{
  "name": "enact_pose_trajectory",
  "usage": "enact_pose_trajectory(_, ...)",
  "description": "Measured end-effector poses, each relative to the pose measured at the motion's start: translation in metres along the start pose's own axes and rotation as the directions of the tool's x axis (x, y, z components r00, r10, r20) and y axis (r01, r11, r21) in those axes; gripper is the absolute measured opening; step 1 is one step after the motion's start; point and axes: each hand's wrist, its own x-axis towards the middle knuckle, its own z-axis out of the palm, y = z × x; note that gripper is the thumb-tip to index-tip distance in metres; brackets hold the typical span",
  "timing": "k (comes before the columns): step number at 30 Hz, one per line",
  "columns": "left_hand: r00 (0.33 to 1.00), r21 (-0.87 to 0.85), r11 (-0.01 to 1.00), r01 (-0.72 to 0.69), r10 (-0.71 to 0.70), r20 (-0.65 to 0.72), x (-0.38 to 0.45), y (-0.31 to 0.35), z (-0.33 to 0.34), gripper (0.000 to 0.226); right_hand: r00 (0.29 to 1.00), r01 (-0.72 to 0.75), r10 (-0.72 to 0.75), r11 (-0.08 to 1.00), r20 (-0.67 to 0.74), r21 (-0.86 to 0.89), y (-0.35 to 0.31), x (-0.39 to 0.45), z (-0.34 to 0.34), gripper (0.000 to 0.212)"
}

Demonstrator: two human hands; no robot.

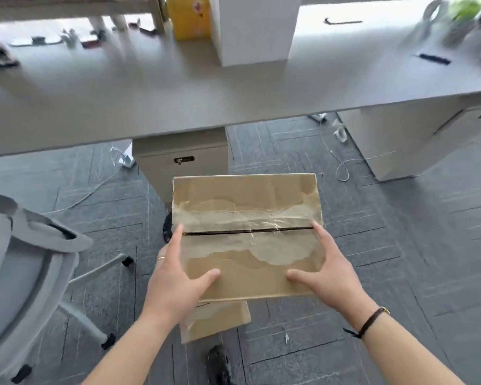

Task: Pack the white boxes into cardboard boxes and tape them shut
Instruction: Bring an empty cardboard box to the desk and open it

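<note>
A: While it hangs over the floor, nearer than the table point(178, 93), what has the cardboard box point(247, 237)?
B: Left hand point(175, 276) and right hand point(328, 270) clasp its sides, fingers point(175, 240) extended, thumbs on top

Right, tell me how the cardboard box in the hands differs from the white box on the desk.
The cardboard box is brown; the white box is plain white. The cardboard box is held in the air between the left hand and right hand, above the carpet; the white box stands on the desk. The cardboard box shows old clear tape along its flap seam; the white box shows none. Both are rectangular boxes.
</note>
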Motion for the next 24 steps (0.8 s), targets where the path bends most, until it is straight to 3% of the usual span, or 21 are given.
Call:
enact_pose_trajectory(7,0.987,0.020,0.987,-0.160,0.160,0.007,-0.001,0.105,-0.022,0.112,0.989,-0.001,0.012,0.997,-0.144,0.076,-0.046,-0.029,-0.090,0.111)
enact_pose_trajectory(12,0.979,0.030,0.979,-0.202,0.201,0.028,0.001,0.162,-0.012,0.112,0.978,-0.018,0.036,0.996,-0.206,0.088,-0.053,-0.035,-0.142,0.111)
enact_pose_trajectory(24,0.985,0.061,0.984,-0.170,0.171,-0.028,0.042,0.312,0.103,0.107,0.988,0.004,0.008,0.997,-0.153,0.073,-0.006,0.067,-0.304,0.111)
